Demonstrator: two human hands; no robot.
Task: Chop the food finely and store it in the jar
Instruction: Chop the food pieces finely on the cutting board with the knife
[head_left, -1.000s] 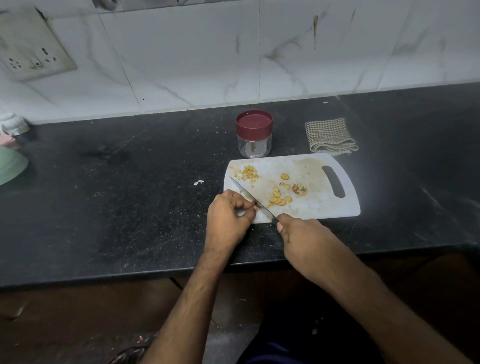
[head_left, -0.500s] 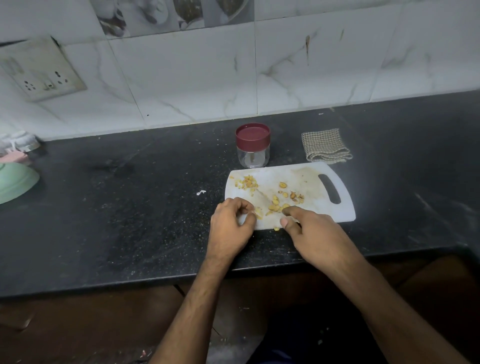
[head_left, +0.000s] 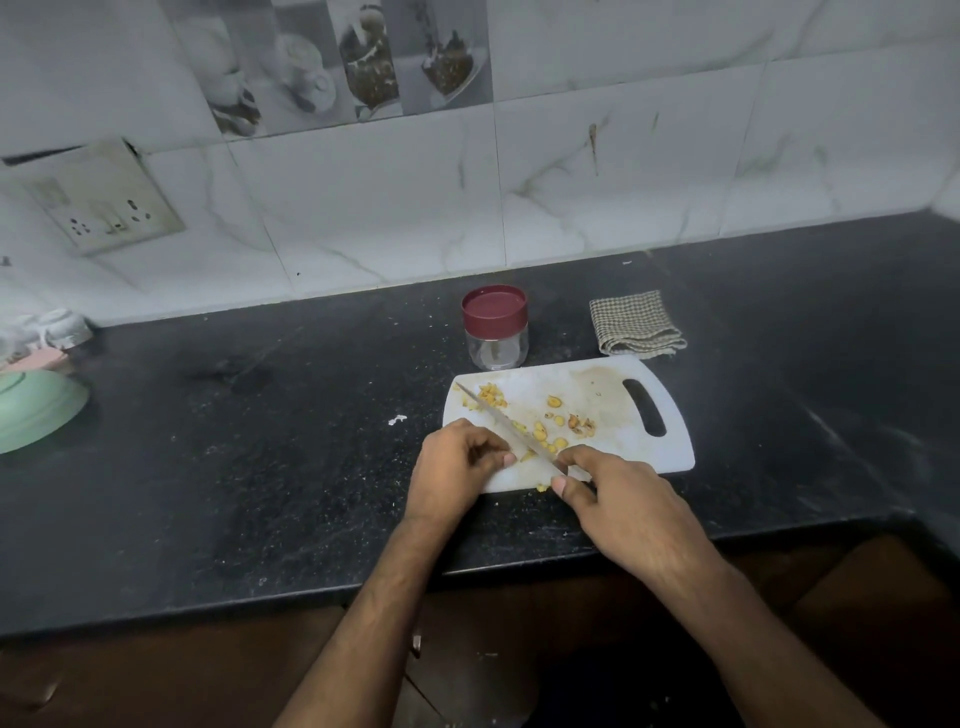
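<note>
Right hand (head_left: 618, 499) grips knife (head_left: 506, 428); left hand (head_left: 457, 462), fingers curled, touches blade. Slip likely nicks fingertips; food (head_left: 545, 439) scatters.

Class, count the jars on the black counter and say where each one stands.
1. The jar, lid on, stands just behind the cutting board, left of the folded cloth. Others may sit outside the view.

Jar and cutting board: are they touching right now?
Cannot tell. In the head view the jar stands just behind the cutting board; its base meets the board's far edge in the image, so no gap or contact shows plainly.
</note>
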